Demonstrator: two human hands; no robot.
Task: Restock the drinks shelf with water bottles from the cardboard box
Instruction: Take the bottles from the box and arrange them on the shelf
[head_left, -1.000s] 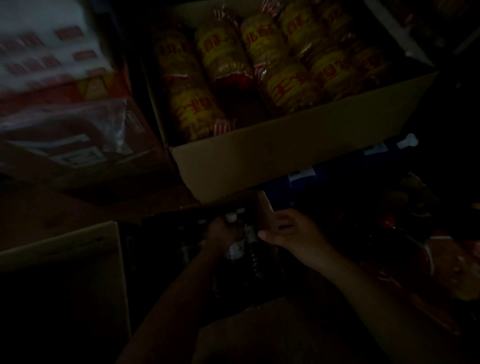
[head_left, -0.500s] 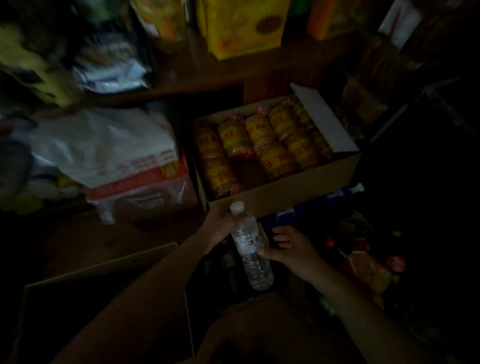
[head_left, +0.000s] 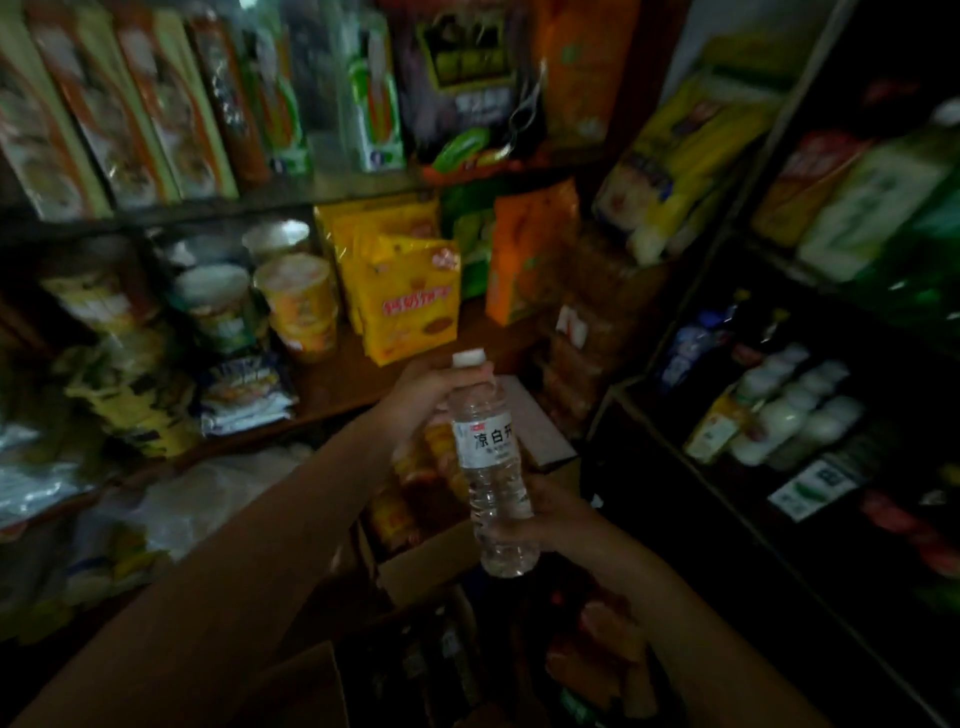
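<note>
Your left hand (head_left: 426, 395) pinches the water bottle (head_left: 491, 467) just under its white cap, arm reaching up from lower left; your right hand (head_left: 558, 519) cups its lower body, fingers wrapped behind. Held upright between them, well short of the drinks shelf (head_left: 779, 415) at right, it could slip if either grip eases in this dim aisle.

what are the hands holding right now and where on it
A clear plastic water bottle with a white cap: the left hand grips its neck and shoulder, the right hand cups its lower body.
</note>
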